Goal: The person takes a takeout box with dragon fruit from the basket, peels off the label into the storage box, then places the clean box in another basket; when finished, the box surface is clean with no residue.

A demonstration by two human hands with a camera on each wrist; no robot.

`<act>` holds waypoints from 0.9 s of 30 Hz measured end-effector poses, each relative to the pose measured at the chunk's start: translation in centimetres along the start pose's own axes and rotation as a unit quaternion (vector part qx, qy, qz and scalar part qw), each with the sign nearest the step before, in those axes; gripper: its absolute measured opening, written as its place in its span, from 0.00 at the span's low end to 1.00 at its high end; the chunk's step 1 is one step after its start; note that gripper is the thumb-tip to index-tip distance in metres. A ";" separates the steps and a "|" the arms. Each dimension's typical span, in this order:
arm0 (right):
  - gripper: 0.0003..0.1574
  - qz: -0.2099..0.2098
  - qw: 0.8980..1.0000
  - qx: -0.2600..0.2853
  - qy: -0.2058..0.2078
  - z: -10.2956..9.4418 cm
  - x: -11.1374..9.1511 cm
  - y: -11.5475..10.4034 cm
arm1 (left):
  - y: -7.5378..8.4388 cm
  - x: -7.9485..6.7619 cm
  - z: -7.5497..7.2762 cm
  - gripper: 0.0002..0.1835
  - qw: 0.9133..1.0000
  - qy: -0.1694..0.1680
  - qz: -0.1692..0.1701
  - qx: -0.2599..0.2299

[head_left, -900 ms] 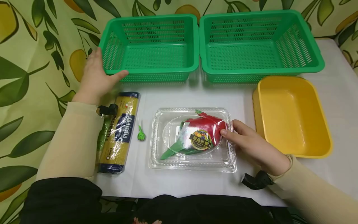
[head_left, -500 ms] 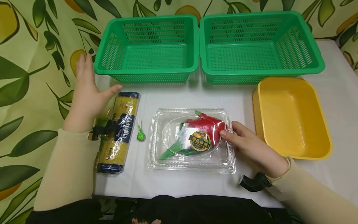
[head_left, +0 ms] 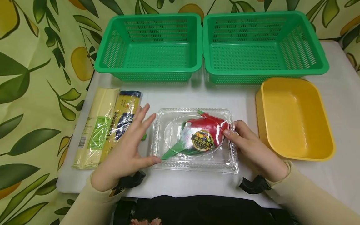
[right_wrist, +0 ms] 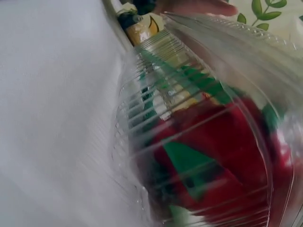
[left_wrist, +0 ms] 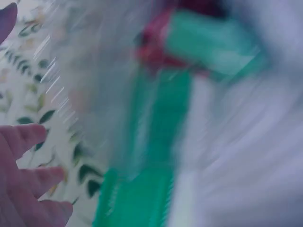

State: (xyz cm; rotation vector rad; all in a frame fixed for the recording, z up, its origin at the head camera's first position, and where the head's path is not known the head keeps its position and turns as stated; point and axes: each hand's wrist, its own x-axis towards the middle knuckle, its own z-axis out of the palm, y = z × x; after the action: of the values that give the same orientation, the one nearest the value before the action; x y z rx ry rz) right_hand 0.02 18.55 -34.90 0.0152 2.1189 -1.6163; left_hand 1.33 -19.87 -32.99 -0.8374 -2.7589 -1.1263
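A person's left hand (head_left: 126, 153) spreads wide, thumb apart, at the left edge of a clear plastic box (head_left: 194, 165); whether it touches is hard to tell. The right hand (head_left: 251, 145) grips the box's right side between thumb and fingers. The left hand covers part of a spaghetti packet (head_left: 127, 101) and most of a small green item (head_left: 144, 137); the left wrist view is blurred. Between the hands lies the box, a red-and-green fruit (head_left: 206, 126) inside, before two green baskets (head_left: 157, 70).
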 end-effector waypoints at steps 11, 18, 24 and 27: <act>0.54 -0.056 0.998 0.013 0.026 0.3 -1.0 0.5 | 0.5 0.0 2.3 0.60 0.996 -0.079 -0.037 0.016; 0.59 -0.187 0.977 -0.070 0.079 1.1 -2.5 0.3 | 0.9 0.1 3.0 0.60 0.996 -0.078 -0.050 0.010; 0.52 -0.215 0.971 -0.081 0.072 1.5 -2.7 0.4 | 1.1 0.1 3.7 0.60 0.996 -0.074 -0.053 0.009; 0.51 -0.219 0.969 -0.091 0.074 1.5 -2.7 0.5 | 1.2 0.1 3.9 0.59 0.996 -0.071 -0.051 0.009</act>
State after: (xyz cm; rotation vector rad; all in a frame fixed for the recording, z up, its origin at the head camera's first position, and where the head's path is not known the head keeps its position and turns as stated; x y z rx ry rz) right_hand 3.08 18.04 -34.69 -0.4333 2.5103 -1.6887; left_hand 2.41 -16.58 -35.06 -0.8136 -2.9553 -1.0947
